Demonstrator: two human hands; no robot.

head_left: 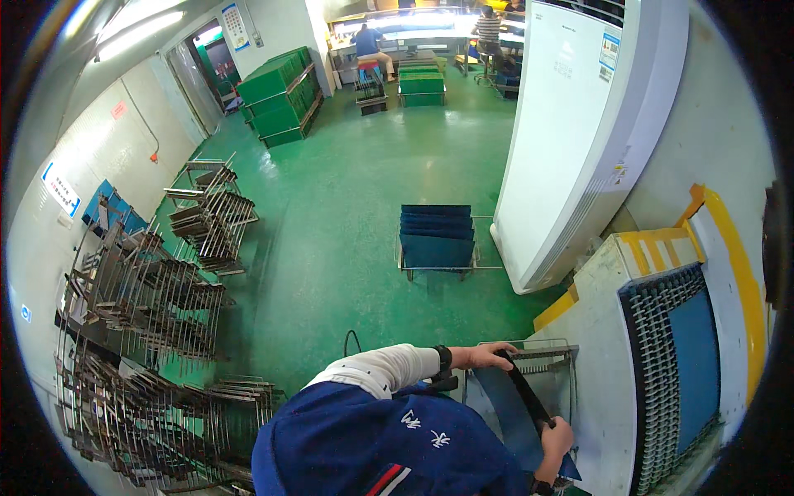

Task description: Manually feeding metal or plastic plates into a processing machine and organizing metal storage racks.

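Note:
A thin dark panel [527, 392], seen nearly edge-on, spans between my two hands at the lower right. The fingers of my left hand [484, 355] close over its far end. At the near end, my right hand [557, 438] grips it, fingers curled round the edge. A dark blue sheet [504, 405] shows just left of this panel; whether it is a separate one I cannot tell. Below my hands stands a metal wire rack [571, 364] with a slotted bar, partly hidden by the panel and my body.
Right of me is a roller conveyor [657, 364] carrying a blue panel [695, 364]. A wire rack of blue panels [437, 248] stands ahead near a tall white cabinet unit [554, 124]. Metal racks [157, 306] crowd the left wall. Green panel stacks [281, 95] and seated people are farther off.

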